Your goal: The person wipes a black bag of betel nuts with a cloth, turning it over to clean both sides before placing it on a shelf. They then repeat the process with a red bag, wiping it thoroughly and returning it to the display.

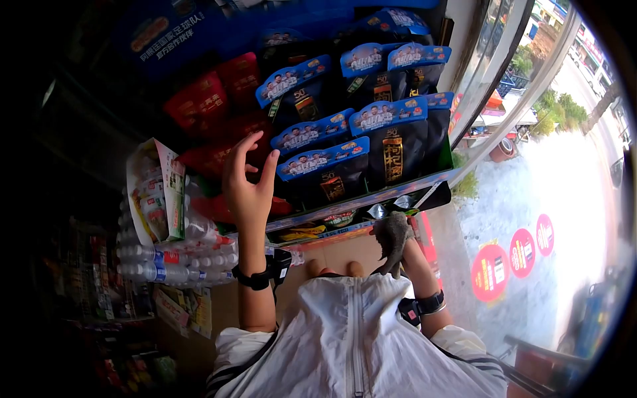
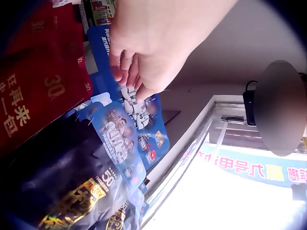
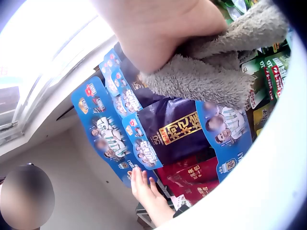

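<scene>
My left hand point(image 1: 251, 189) is raised in front of the display rack point(image 1: 312, 213), fingers spread and slightly bent, holding nothing. It is nearest to the red bags point(image 1: 211, 109) and the dark bags with blue header cards point(image 1: 323, 160). In the left wrist view, its fingers overlap the large blue header board point(image 2: 156, 132). Lower on the right, my right hand point(image 1: 413, 253) grips a fuzzy grey cloth point(image 1: 393, 240) by the rack's front edge. The cloth hides most of those fingers; its folds hang below the hand in the right wrist view.
Stacked packs of water bottles point(image 1: 159, 268) and an open carton of small packets point(image 1: 154, 199) stand on the left. Small colourful packets point(image 1: 302, 233) fill the rack's lower shelf. A glass door frame point(image 1: 494, 73) rises at the right, with bright paving outside.
</scene>
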### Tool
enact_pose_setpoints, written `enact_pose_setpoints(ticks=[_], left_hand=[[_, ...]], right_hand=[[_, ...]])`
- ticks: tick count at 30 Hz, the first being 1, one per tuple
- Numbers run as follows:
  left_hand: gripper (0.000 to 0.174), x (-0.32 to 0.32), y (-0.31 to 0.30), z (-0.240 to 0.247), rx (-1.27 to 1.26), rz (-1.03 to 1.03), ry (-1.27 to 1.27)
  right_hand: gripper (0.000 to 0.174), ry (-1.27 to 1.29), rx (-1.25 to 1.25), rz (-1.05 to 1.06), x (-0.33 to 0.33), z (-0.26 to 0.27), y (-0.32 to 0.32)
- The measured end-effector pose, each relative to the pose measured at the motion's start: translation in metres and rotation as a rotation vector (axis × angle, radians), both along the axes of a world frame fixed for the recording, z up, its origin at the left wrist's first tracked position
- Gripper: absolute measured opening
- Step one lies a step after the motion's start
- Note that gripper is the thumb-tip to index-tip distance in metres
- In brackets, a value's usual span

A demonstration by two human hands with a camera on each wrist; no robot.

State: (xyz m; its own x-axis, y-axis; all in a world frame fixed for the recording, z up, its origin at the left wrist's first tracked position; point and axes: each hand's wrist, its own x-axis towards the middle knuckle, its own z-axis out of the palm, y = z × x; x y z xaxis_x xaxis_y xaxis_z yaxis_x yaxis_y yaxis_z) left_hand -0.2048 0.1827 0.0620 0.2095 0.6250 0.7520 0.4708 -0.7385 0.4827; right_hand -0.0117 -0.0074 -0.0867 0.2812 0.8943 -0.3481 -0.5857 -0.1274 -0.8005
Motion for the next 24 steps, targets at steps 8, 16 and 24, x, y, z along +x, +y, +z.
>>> enact_pose_setpoints(ticks=[8,16,24], left_hand=[[0.022,0.009,0.052,0.004,-0.365,-0.267,0.172],[0.025,0.008,0.042,0.033,-0.299,-0.191,-0.059],[0.02,-0.034,-0.01,0.095,0.311,0.211,-0.463]], right_hand=[[0.034,-0.012,-0.012,0.208,-0.006,0.012,0.004],[0.037,-0.078,0.043,0.382,-0.025,0.012,0.021],[0.04,-0.079,-0.162,0.462,-0.018,0.045,0.028]])
